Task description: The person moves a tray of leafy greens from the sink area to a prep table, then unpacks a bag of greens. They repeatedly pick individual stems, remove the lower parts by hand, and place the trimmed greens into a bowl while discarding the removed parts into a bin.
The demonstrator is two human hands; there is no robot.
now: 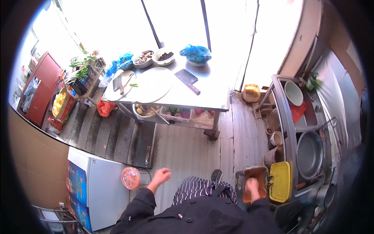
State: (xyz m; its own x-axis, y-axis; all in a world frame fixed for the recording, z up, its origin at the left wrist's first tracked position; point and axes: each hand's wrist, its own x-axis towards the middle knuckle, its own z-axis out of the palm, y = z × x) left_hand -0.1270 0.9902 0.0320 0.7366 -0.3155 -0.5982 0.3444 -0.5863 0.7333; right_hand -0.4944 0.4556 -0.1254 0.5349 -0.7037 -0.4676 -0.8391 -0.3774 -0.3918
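Note:
My left hand (pixel 161 177) hangs in the air left of my striped apron, its fingers loosely curled with nothing seen in them. Nearest to it is a round orange-red tub with a clear top (pixel 130 178), apart from the hand and beside a white chest-like appliance (pixel 107 191). My right hand (pixel 253 186) is over a worn rectangular bin (pixel 240 187) with a brown-orange inside. Its fingers point away from me and are too small and blurred to show whether they hold anything. A yellow lid-like tray (pixel 280 181) stands just right of the bin.
Ahead, a steel table (pixel 212 87) bears a cleaver (pixel 187 81), a round white board (pixel 152 86) and several bowls. On the right runs a sink counter (pixel 286 117) with a large metal basin (pixel 310 154). Dark slatted steps (pixel 105 124) lie at the left.

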